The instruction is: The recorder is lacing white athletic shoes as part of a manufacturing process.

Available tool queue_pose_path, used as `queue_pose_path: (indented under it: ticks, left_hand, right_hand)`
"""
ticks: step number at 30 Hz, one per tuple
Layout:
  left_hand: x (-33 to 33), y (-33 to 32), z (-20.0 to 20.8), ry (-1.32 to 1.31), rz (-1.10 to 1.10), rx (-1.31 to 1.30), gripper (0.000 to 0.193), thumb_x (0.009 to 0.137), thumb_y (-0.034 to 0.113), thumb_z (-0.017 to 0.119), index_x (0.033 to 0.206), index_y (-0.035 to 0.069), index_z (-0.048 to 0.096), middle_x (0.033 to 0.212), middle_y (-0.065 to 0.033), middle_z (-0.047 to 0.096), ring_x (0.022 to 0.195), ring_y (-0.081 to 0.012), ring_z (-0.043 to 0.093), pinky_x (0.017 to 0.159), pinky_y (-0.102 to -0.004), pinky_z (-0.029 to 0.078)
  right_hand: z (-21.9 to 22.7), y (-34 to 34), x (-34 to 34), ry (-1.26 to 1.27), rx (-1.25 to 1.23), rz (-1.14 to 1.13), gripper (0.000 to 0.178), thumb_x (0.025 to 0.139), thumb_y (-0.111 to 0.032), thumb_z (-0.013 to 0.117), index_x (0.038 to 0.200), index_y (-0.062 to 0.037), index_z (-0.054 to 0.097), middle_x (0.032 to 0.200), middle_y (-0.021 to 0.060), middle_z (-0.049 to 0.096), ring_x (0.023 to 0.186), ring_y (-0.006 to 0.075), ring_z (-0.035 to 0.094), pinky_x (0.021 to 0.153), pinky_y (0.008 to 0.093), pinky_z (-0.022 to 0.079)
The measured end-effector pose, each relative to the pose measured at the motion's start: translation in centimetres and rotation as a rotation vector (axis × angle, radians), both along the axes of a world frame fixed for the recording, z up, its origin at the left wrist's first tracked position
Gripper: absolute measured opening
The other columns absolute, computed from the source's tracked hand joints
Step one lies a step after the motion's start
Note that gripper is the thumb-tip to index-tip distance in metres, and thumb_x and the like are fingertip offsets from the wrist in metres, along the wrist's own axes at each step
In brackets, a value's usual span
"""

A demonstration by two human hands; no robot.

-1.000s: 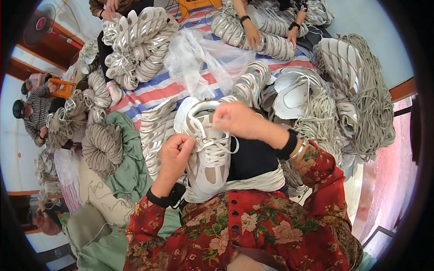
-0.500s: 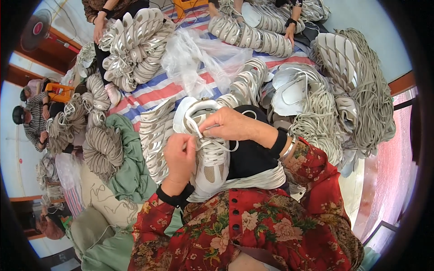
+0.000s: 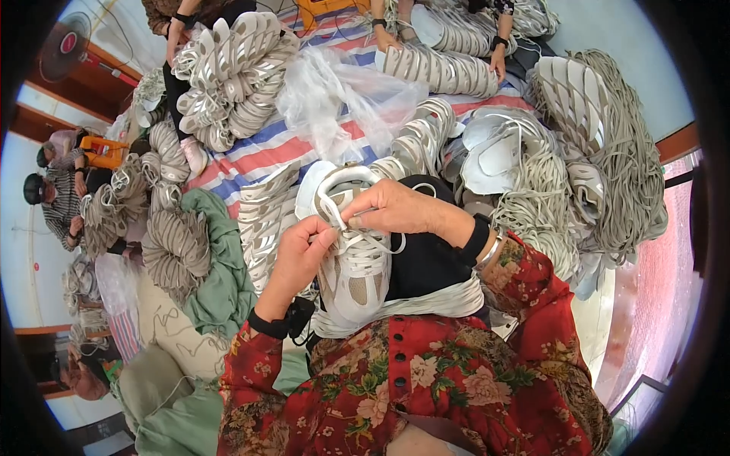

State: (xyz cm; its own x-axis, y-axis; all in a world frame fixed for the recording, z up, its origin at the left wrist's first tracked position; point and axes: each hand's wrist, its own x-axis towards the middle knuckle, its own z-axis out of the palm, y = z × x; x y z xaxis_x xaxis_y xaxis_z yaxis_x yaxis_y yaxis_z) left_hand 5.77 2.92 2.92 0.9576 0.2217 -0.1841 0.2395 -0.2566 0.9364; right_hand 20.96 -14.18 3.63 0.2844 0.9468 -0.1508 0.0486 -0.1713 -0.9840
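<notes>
A white and beige shoe upper [image 3: 354,283] with crossed pale laces [image 3: 366,248] lies over my lap, its toe toward me. My right hand [image 3: 399,208] is over the collar side, thumb and forefinger pinched on the shoelace beside the white-edged tongue. My left hand [image 3: 298,254] is at the upper's left edge, thumb and forefinger brought together close to the right fingertips. What the left fingertips hold is too small to make out. A loop of lace hangs free beside the right hand. A bundle of pale laces [image 3: 411,305] lies across my lap, beneath the toe.
Stacked shoe uppers [image 3: 266,213] stand at the left, by a green cloth [image 3: 217,266]. Uppers and a thick hank of laces [image 3: 627,159] are piled at the right. Clear plastic [image 3: 327,99] lies on the striped sheet [image 3: 243,156]. Other people's hands [image 3: 388,39] handle uppers at the far side.
My left hand has turned and moved its fingertips up to the lace area, from a curled pose beside the upper. My right hand stays pinched near the tongue.
</notes>
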Motion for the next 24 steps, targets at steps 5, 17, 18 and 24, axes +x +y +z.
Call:
queue_pose_path:
  ticks: [5, 17, 18, 24]
  left_hand:
    - [0.8, -1.5, 0.7, -0.248, 0.008, 0.559, 0.011, 0.085, 0.009, 0.063, 0.079, 0.002, 0.057, 0.072, -0.0056, 0.058, 0.066, -0.0145, 0.054, 0.060, -0.0262, 0.042]
    - [2.4, 2.4, 1.2, -0.249, -0.309, 0.467, 0.013, 0.073, 0.008, 0.074, 0.078, 0.004, 0.063, 0.079, -0.0046, 0.058, 0.073, -0.0171, 0.057, 0.064, -0.0266, 0.045]
    - [2.4, 2.3, 0.8, -0.286, -0.313, 0.593, 0.015, 0.072, 0.008, 0.075, 0.078, 0.004, 0.062, 0.081, -0.0052, 0.058, 0.072, -0.0186, 0.057, 0.066, -0.0265, 0.046]
    - [2.3, 1.5, 1.3, -0.429, -0.106, 0.524, 0.032, 0.068, 0.010, 0.078, 0.094, 0.009, 0.060, 0.098, -0.0059, 0.060, 0.091, -0.0226, 0.057, 0.074, -0.0340, 0.048]
  right_hand:
    - [-1.3, 0.0, -0.2, -0.250, 0.192, -0.008, 0.023, 0.080, -0.012, 0.061, 0.101, -0.0067, 0.069, 0.079, 0.0102, 0.067, 0.068, 0.0179, 0.061, 0.065, 0.0303, 0.048]
    - [-0.1, 0.8, -1.1, -0.596, 0.108, -0.030, 0.020, 0.079, -0.012, 0.059, 0.096, -0.0097, 0.069, 0.074, 0.0148, 0.065, 0.067, 0.0306, 0.062, 0.065, 0.0377, 0.048]
    - [0.6, 1.2, -1.2, -0.597, 0.109, -0.032, 0.020, 0.079, -0.012, 0.059, 0.096, -0.0097, 0.069, 0.074, 0.0148, 0.065, 0.067, 0.0306, 0.062, 0.065, 0.0377, 0.048]
    - [1.1, 1.3, -1.1, -0.693, -0.030, -0.046, 0.016, 0.077, -0.013, 0.056, 0.086, -0.0140, 0.069, 0.077, 0.0159, 0.065, 0.078, 0.0355, 0.064, 0.069, 0.0457, 0.049]
